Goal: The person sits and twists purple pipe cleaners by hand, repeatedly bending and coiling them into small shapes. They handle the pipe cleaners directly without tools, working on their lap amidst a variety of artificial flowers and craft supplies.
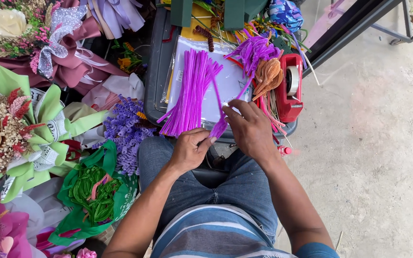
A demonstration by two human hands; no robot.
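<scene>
Outdoor concrete floor (383, 143). A dark bin lid (156, 62) serves as bench, carrying purple pipe cleaners (190, 91). Left hand (190, 150) and right hand (249, 129) each pinch-grip one bent purple pipe cleaner (218, 126) at the lid's near edge.

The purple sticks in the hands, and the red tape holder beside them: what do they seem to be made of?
The purple sticks look like fuzzy craft stems, probably wire under soft fibre: matte, thin, some bent. The left hand and right hand pinch one folded piece. The red tape holder looks like hard, glossy moulded plastic.
</scene>
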